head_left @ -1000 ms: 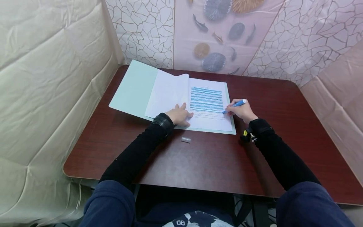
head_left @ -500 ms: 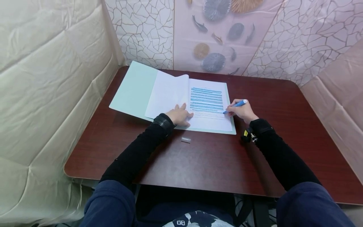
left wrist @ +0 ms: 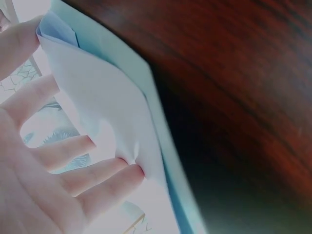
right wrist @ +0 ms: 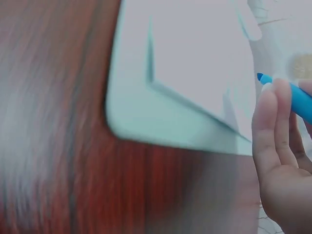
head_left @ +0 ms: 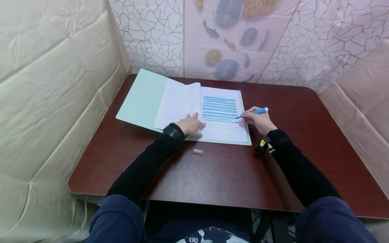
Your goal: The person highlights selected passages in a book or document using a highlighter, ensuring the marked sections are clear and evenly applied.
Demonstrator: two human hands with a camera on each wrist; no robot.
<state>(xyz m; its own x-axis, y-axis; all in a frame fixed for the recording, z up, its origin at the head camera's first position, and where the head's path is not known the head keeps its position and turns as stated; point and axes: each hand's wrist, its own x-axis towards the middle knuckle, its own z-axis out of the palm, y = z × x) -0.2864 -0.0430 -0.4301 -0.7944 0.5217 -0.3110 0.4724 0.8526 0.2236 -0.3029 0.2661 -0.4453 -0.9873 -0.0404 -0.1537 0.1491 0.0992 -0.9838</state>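
An open pale green folder (head_left: 141,101) lies on the table with white sheets in it. The right-hand page (head_left: 225,133) carries several lines of text marked over in blue, with unmarked lines below them. My right hand (head_left: 259,120) pinches a blue highlighter (head_left: 260,110) at the page's right edge, its tip near the end of the lowest blue lines. In the right wrist view the highlighter (right wrist: 300,101) shows its dark blue tip. My left hand (head_left: 190,125) rests with spread fingers by the fold, over the turned left page (head_left: 176,101). The left wrist view shows its fingers (left wrist: 109,190) against the paper.
A small clear cylindrical piece (head_left: 198,152) lies on the dark red-brown table (head_left: 225,179) just in front of the folder. Quilted light fabric (head_left: 54,101) hangs at the left, and a patterned sheet (head_left: 237,50) covers the back.
The highlighter's tip has lifted slightly up the page and its barrel now lies flatter. The lowest blue line reaches nearer the right margin. My left hand keeps its place; the head view has shifted a little.
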